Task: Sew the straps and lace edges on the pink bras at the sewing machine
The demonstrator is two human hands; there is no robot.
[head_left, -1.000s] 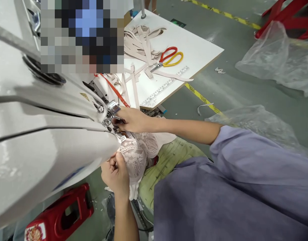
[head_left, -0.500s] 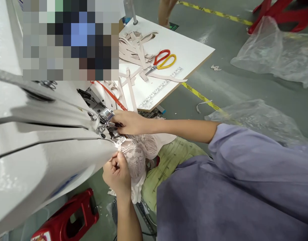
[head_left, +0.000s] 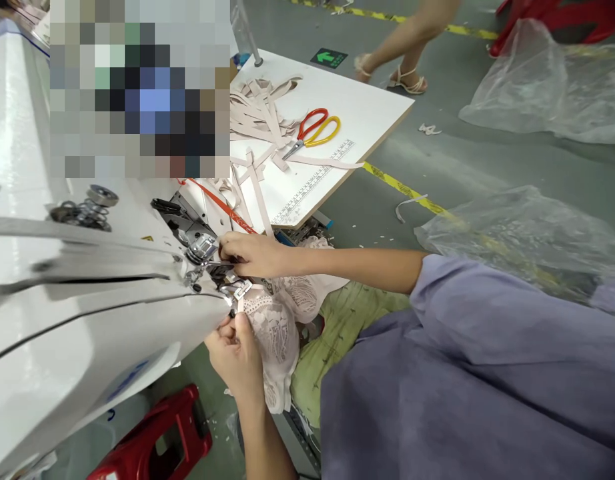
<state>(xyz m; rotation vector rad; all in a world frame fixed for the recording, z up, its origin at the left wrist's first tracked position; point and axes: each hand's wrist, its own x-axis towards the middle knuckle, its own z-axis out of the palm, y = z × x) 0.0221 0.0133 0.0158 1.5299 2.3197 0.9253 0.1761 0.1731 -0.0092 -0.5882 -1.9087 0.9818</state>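
Note:
A pale pink lace bra (head_left: 273, 327) hangs from the sewing machine's needle area, cups toward me. My left hand (head_left: 237, 353) is closed beside its upper edge, thumb and fingers pinching a narrow strap (head_left: 241, 304) just below the presser foot (head_left: 242, 289). On the far side of the needle, my right hand (head_left: 260, 255) is closed, its bent fingertips against the metal parts of the sewing machine (head_left: 202, 247); what they hold is hidden. The bra's second cup (head_left: 305, 297) lies under my right wrist.
On a white side table (head_left: 377, 100) lie several pale strips (head_left: 260, 110) and red-and-yellow-handled scissors (head_left: 312, 133). A red stool (head_left: 187, 427) stands below the machine. Plastic bags (head_left: 527, 227) lie on the floor. Someone's sandalled feet (head_left: 407, 80) are beyond the table.
The view has shifted slightly. A passer-by's legs have moved right, beyond the table. My left thumb and fingers have loosened a little at the strap; my right hand stays by the needle.

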